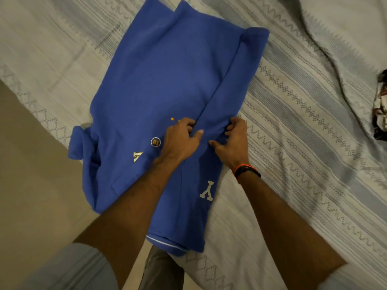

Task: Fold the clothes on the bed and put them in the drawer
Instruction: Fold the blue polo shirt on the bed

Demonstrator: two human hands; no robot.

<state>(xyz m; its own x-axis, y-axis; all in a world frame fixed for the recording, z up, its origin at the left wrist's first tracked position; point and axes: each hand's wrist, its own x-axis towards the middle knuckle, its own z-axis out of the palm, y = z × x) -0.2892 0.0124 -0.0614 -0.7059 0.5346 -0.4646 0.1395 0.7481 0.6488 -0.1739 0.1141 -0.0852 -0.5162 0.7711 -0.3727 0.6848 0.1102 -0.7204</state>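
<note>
1. Head view looks down on a blue shirt spread across a patterned bedsheet, running from about 12 o'clock at the far end to 6 o'clock at the near edge of the bed.
2. One long side panel of the shirt is already turned over onto the body, leaving a lengthwise crease from roughly 1 o'clock down toward the centre.
3. Left hand sits at the middle of the frame, fingers curled into the cloth right at that crease; right hand, wearing an orange and black wristband, pinches the folded panel just beside it at 3 o'clock of the left. Both grips are narrow and closed on fabric.
4. A short sleeve sticks out at 9 o'clock, not yet folded in.
5. Judged step: tidying the first lengthwise fold. To do it well, he would draw the crease taut between the two hands, keep the panel's edge parallel to the shirt's side, and smooth outward so no bulge stays trapped under the layer.
6. The sleeve at 9 o'clock probably needs the matching fold next, so that both sides meet evenly.
7. A dark patterned garment lies at 3 o'clock near the frame's edge; no drawer is in sight.
</note>
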